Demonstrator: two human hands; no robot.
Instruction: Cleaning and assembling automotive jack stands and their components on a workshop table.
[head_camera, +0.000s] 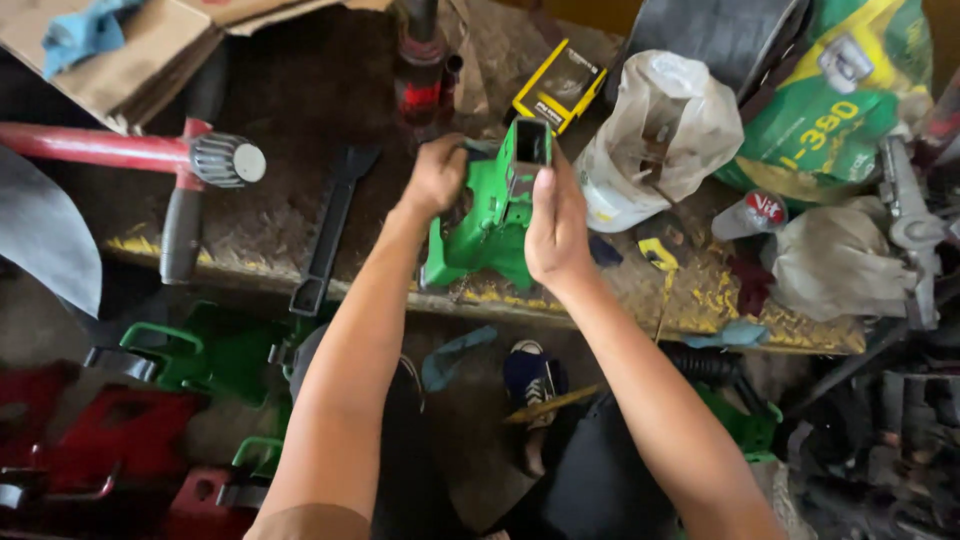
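A green metal bracket (487, 228) with a square hollow post stands upright on the checker-plate bench (280, 215). My left hand (437, 176) grips its left side near the top. On the right side of the post, my right hand (556, 228) is wrapped around it. Both hands hold the same part, just back from the bench's yellow-painted front edge.
A black flat wrench (333, 228) lies left of the bracket; a red-handled tool with a knurled knob (226, 160) lies further left. Behind are a yellow box (560, 85), a plastic bag (655, 135) and a green sack (845, 110). Green and red brackets (120, 420) lie on the floor.
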